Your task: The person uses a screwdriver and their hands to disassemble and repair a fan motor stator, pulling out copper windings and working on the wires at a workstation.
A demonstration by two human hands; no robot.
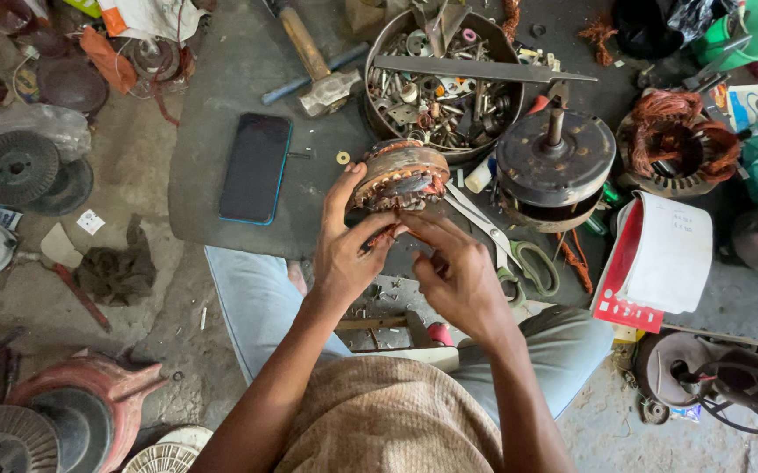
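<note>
Left hand raised, thumb and fingers spread around the left edge of a round motor stator, propping it tilted on its rim above the dark mat. Copper windings show on the stator's underside, facing the person. Right hand just below it, index finger stretched to the lower windings, touching or nearly so; remaining fingers loosely curled, nothing gripped that can be made out.

Just right of the hands: scissors with green handles lying flat, blades pointing under the stator. Beyond them a dark motor housing with an upright shaft. Behind the stator, a round metal bowl full of screws, washers and small parts, a flat metal bar across its top. Left on the mat: a dark phone face up, a hammer farther back. Far right: another stator with loose copper wire, and a red-edged notepad. Floor at left holds grilles and discs
</note>
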